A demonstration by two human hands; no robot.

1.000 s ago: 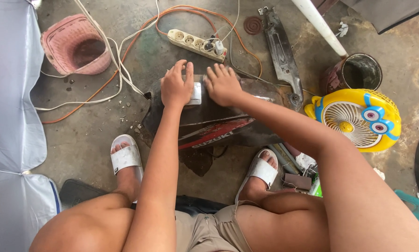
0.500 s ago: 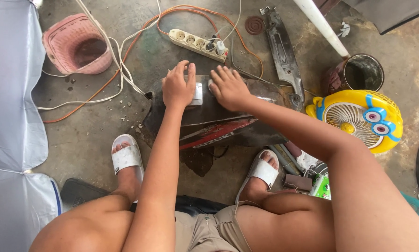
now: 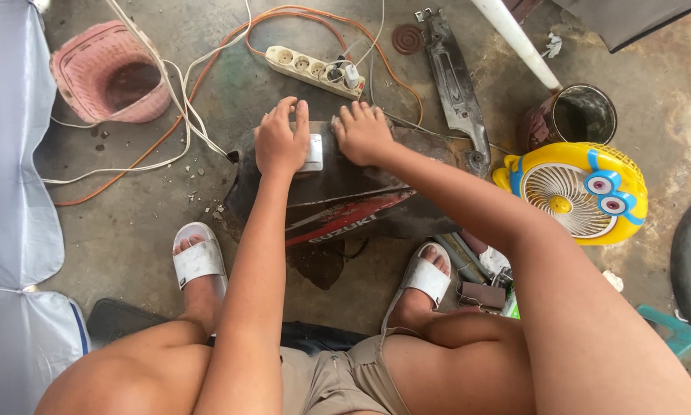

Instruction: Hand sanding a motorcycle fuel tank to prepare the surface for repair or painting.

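Person squats over a dark fairing panel [image 3: 345,204] with a red stripe, lying between the sandals on the floor. Left hand [image 3: 281,142] is curled over a small white block [image 3: 313,152], probably sandpaper, pinning it to the panel's far edge. Right hand [image 3: 363,132] lies flat, fingers spread, holding nothing, steadying the panel. Beyond the panel: power strip [image 3: 312,71]. Right of it: yellow fan [image 3: 574,192].

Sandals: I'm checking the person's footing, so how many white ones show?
2. One white sandal is on the foot at lower left; the other white sandal is right of the black and red panel. None seem hidden.
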